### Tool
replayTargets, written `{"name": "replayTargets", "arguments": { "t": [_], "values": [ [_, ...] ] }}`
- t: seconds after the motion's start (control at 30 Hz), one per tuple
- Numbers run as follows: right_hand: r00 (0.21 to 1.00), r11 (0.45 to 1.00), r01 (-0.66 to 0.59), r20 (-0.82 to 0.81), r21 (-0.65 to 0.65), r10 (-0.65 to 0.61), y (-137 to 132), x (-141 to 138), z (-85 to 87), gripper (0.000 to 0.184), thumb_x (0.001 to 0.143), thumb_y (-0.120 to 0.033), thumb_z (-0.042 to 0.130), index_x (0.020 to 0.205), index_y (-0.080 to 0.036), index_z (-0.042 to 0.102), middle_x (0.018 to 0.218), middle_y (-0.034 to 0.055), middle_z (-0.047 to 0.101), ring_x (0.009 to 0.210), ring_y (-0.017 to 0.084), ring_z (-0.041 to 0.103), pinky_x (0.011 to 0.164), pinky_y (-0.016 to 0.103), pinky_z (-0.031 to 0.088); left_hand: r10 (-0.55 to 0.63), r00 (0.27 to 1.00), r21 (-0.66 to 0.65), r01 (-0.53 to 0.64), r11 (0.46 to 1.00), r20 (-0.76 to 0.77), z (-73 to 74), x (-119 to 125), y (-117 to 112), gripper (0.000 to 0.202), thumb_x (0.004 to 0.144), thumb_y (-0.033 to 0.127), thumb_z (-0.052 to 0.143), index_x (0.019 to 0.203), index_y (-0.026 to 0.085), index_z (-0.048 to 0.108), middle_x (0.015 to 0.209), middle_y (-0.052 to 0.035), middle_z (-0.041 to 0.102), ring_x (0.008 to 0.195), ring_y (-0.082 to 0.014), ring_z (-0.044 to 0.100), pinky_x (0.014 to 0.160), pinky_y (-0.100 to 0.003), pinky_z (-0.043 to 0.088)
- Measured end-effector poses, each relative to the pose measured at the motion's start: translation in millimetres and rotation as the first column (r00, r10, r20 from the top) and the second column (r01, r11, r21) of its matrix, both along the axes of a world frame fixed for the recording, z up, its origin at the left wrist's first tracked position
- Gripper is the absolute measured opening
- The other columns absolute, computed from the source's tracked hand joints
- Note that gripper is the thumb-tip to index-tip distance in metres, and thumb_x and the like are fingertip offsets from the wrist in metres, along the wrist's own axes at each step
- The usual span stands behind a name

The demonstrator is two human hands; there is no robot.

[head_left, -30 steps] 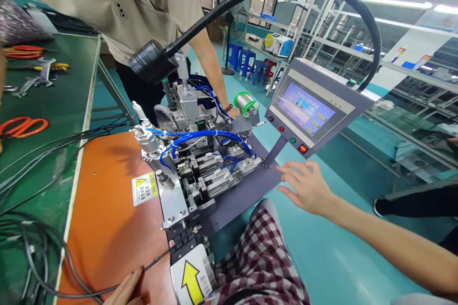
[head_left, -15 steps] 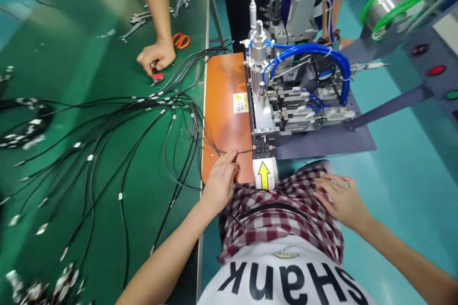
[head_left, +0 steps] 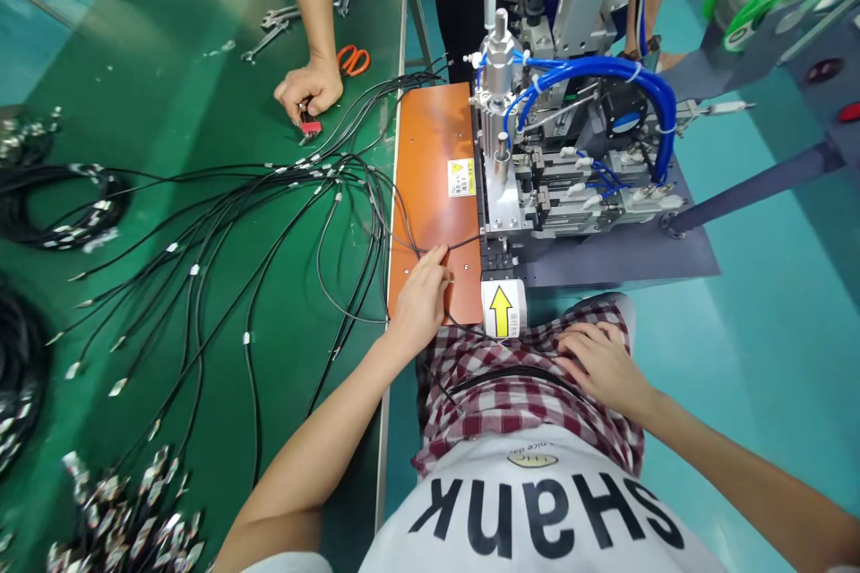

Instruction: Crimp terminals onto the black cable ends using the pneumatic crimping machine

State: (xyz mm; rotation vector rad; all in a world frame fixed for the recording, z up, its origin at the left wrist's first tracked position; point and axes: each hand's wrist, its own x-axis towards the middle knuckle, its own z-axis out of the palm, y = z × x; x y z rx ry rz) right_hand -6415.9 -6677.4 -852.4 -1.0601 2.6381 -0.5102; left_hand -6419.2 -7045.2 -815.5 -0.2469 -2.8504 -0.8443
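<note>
Black cable runs rightward across orange plate from my nearer left hand to machine; can't tell if pinched. Right hand lies loosely spread on checked cloth.

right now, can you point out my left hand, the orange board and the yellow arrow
Left hand [head_left: 420, 300]: head view, back of the hand
Orange board [head_left: 436, 208]: head view, bare top surface
Yellow arrow [head_left: 501, 315]: head view, the arrow's shaft

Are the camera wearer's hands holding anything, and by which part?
The left hand touches a black cable partway along its length; whether it grips it cannot be told. The right hand rests on checked cloth, holding nothing visible.
</note>
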Motion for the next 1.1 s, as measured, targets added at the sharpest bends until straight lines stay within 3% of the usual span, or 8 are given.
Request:
{"name": "replayTargets", "arguments": {
  "t": [0.27, 0.37, 0.47, 0.53, 0.6, 0.7, 0.87, 1.1],
  "values": [
    [0.998, 1.000, 0.022, -0.052, -0.016, -0.022, 11.6, 6.2, -8.0, 0.018, 0.101, -0.037, 0.050, 0.104, -0.025, 0.064, 0.112, 0.0052, 0.075, 0.116, 0.028, 0.061, 0.100, 0.048, 0.035, -0.025, 0.999, -0.040, 0.024, 0.999, -0.038, 2.0, -13.7, -16.9, 0.020, 0.101, 0.015, 0.034, 0.103, 0.018, 0.054, 0.142, -0.0163, 0.054, 0.140, -0.0246, 0.046, 0.116, -0.051, 0.043],
    [0.998, 0.998, 0.055, -0.038, -0.010, -0.055, 11.8, -0.5, -4.6, 0.018, 0.101, -0.037, 0.050, 0.102, -0.026, 0.064, 0.113, 0.0048, 0.075, 0.114, 0.028, 0.063, 0.101, 0.048, 0.036, -0.049, 0.998, 0.029, 0.050, 0.998, -0.051, 4.3, -39.1, -25.9, 0.018, 0.100, 0.017, 0.036, 0.097, 0.018, 0.053, 0.142, -0.0152, 0.053, 0.142, -0.0251, 0.043, 0.119, -0.051, 0.038],
    [0.995, 0.993, 0.104, -0.008, -0.047, -0.104, 9.8, -13.2, 12.1, 0.017, 0.099, -0.037, 0.053, 0.102, -0.026, 0.066, 0.114, 0.0047, 0.075, 0.113, 0.028, 0.064, 0.100, 0.048, 0.039, -0.007, 1.000, 0.187, 0.012, 0.982, -0.028, 23.3, -44.4, -26.2, 0.015, 0.100, 0.023, 0.042, 0.093, 0.019, 0.054, 0.127, -0.0132, 0.061, 0.128, -0.0247, 0.054, 0.112, -0.046, 0.043],
    [0.987, 0.979, 0.161, 0.047, -0.128, -0.156, 3.3, -21.2, 31.3, 0.017, 0.098, -0.038, 0.056, 0.103, -0.026, 0.067, 0.115, 0.0045, 0.075, 0.112, 0.028, 0.064, 0.099, 0.047, 0.043, 0.050, 0.997, 0.359, -0.070, 0.931, 0.066, 44.3, -30.1, -18.1, 0.016, 0.100, 0.030, 0.047, 0.096, 0.019, 0.057, 0.107, -0.0090, 0.066, 0.103, -0.0203, 0.062, 0.095, -0.037, 0.051],
    [0.966, 0.936, 0.246, 0.147, -0.250, -0.214, -12.3, -27.3, 54.3, 0.018, 0.097, -0.038, 0.059, 0.107, -0.028, 0.069, 0.116, 0.0043, 0.074, 0.111, 0.026, 0.065, 0.097, 0.043, 0.048, 0.029, 0.971, 0.559, -0.162, 0.813, 0.239, 65.0, -9.7, -3.9, 0.019, 0.099, 0.036, 0.053, 0.098, 0.018, 0.059, 0.086, -0.0033, 0.063, 0.074, -0.0135, 0.058, 0.072, -0.026, 0.050],
    [0.921, 0.834, 0.347, 0.324, -0.430, -0.216, -53.3, -34.9, 84.4, 0.021, 0.097, -0.037, 0.060, 0.113, -0.029, 0.071, 0.115, 0.0043, 0.074, 0.105, 0.024, 0.068, 0.092, 0.039, 0.054, -0.084, 0.913, 0.701, -0.243, 0.671, 0.398, 82.4, 10.5, 21.8, 0.025, 0.093, 0.040, 0.064, 0.090, 0.016, 0.062, 0.078, -0.0011, 0.060, 0.063, -0.0093, 0.049, 0.060, -0.022, 0.042],
    [0.877, 0.748, 0.352, 0.477, -0.563, -0.054, -114.5, -48.5, 95.1, 0.017, 0.094, -0.035, 0.064, 0.102, -0.024, 0.075, 0.101, 0.0043, 0.075, 0.086, 0.020, 0.070, 0.077, 0.034, 0.056, -0.107, 0.886, 0.724, -0.292, 0.625, 0.451, 72.8, 8.0, 49.5, 0.030, 0.089, 0.044, 0.069, 0.088, 0.014, 0.064, 0.076, -0.0010, 0.059, 0.066, -0.0097, 0.049, 0.061, -0.021, 0.041],
    [0.807, 0.695, 0.468, 0.585, -0.547, -0.082, -113.5, -54.9, 82.3, 0.017, 0.091, -0.036, 0.069, 0.097, -0.022, 0.076, 0.095, 0.0042, 0.076, 0.086, 0.020, 0.071, 0.077, 0.034, 0.056, -0.115, 0.878, 0.735, -0.311, 0.602, 0.465, 57.8, 1.5, 60.7, 0.033, 0.089, 0.046, 0.069, 0.088, 0.014, 0.063, 0.078, -0.0011, 0.059, 0.069, -0.0101, 0.050, 0.062, -0.022, 0.041]
  ]
}}
